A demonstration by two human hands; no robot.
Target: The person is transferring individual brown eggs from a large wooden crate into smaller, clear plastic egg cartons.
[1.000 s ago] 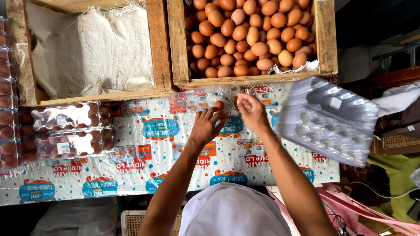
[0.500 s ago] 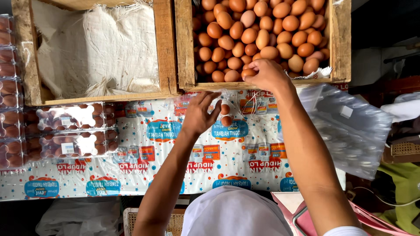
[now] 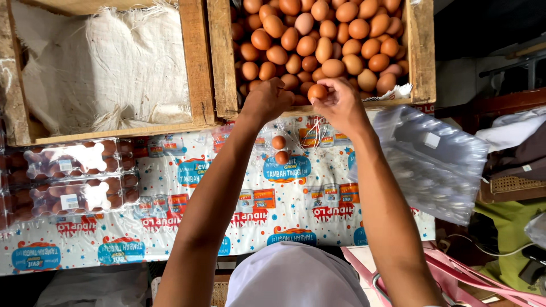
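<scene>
- Printed plastic sheeting (image 3: 187,227) is covering the table, and two wooden crates are sitting along its far edge.
- At the near rim of the right-hand crate (image 3: 421,51), the right hand (image 3: 341,105) is pinching one brown egg (image 3: 317,91) between thumb and fingertips, lifting it just clear of the heap of eggs (image 3: 318,40).
- Just beside it, the left hand (image 3: 267,99) is curling into the same heap; whether it is closing on an egg cannot be told from here.
- Two loose eggs (image 3: 278,149) are resting in an open clear tray (image 3: 284,150) on the table directly below the hands.
- Judging by this, a light fingertip grip is serving best, with each egg being lowered straight into a free cup rather than dropped.
- Empty clear trays (image 3: 432,165) are piling up at the right edge of the table.
- Filled, closed cartons (image 3: 74,182) are stacking at the left edge.
- Pale sacking is lining the left-hand crate (image 3: 196,62), which is holding no eggs.
</scene>
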